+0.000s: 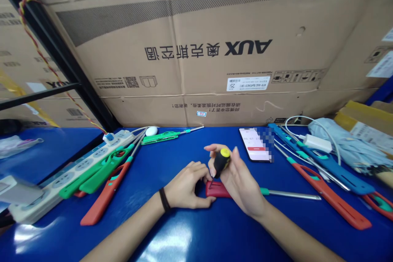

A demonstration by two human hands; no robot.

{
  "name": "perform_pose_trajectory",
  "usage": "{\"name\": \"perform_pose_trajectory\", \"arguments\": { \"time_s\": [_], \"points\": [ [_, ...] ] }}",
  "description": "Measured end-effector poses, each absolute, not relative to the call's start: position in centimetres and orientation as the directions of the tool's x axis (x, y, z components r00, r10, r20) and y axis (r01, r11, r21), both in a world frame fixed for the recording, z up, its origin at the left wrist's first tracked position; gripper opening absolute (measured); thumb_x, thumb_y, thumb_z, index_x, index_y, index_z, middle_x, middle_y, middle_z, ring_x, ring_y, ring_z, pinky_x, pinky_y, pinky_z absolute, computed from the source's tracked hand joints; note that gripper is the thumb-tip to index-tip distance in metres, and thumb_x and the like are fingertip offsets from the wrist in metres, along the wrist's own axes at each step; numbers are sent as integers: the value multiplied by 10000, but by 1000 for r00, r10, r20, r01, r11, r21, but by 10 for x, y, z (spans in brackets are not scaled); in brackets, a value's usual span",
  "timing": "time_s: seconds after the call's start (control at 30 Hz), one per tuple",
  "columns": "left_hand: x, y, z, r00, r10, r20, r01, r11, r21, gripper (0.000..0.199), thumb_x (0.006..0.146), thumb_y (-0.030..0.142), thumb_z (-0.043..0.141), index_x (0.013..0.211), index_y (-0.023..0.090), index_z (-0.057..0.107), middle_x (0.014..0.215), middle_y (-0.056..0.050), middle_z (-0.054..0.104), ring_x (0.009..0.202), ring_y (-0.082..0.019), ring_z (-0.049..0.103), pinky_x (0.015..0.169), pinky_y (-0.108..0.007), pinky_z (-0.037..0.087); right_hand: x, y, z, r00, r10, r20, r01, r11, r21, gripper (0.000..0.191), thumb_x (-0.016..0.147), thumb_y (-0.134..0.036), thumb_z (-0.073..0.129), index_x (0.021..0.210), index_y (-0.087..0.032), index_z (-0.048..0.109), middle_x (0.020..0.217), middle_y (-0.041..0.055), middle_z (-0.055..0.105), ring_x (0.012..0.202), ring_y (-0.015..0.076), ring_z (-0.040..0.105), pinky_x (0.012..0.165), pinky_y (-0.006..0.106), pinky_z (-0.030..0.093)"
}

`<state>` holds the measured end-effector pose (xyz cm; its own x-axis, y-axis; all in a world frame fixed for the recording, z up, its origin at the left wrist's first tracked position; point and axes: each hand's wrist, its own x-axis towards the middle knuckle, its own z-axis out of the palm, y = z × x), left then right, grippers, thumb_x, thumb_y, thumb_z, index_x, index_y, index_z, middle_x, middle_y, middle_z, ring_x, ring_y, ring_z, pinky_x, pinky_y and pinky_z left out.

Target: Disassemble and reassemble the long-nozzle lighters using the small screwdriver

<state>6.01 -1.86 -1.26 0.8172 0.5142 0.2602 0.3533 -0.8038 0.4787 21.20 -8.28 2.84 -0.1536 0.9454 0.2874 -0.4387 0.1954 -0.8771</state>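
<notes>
A red lighter point(217, 189) with a long metal tube lies across the blue table, its tube pointing right. My left hand point(188, 185) holds the left end of its handle between thumb and fingers. My right hand point(241, 182) has its fingers around a black and yellow screwdriver point(221, 161), which stands tilted with its tip down at the handle near my left fingers. The exact contact of the tip is too small to tell. My right palm hides the middle of the lighter.
Green lighters point(101, 172), an orange one point(106, 200) and a power strip point(66, 178) lie left. A phone point(253, 145) lies behind my right hand. Further right are orange point(337, 204) and blue lighters point(346, 174), a white charger point(317, 143) and gloves point(344, 139). Cardboard boxes point(196, 20) stand behind.
</notes>
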Motion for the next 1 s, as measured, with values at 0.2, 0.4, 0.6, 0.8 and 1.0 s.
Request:
{"name": "perform_pose_trajectory", "arguments": {
  "time_s": [0.2,0.4,0.6,0.8,1.0],
  "points": [
    [60,-21,-12,811,518,271,363,-810,460,430,661,341,694,1031,185,539,1018,-76,615,908,-252,572,875,-399,418,214,-81,30,-164,921,354,-406,264,-875,191,905,-402,504,994,-247,570,1099,37,484,868,140,513,786,286,426],
    [60,-21,-11,825,519,224,382,-803,457,287,655,332,695,836,194,520,901,-38,631,810,-221,580,847,-389,410,212,-86,23,-82,944,321,-534,230,-813,155,935,-420,440,975,-276,482,838,-28,456,669,95,437,742,274,401],
    [63,-26,-13,788,544,290,389,-804,450,299,649,314,672,889,192,542,911,-52,614,861,-241,560,798,-364,433,213,-90,33,-105,931,350,-278,311,-909,325,944,-488,342,982,-255,565,999,45,499,1073,188,451,955,342,343],
    [66,-31,-19,767,569,297,405,-788,464,252,674,302,657,873,193,547,847,-35,598,831,-232,553,763,-364,452,205,-92,30,-128,914,386,-308,333,-891,216,855,-419,582,973,-299,447,995,-6,459,883,132,495,776,265,421],
    [64,-32,-20,773,567,286,383,-776,502,219,668,249,655,846,185,544,939,-56,620,925,-253,567,805,-372,462,203,-84,35,-195,916,352,-189,317,-929,380,967,-472,270,987,-243,572,955,37,492,911,167,500,840,324,405]
  ]
}}
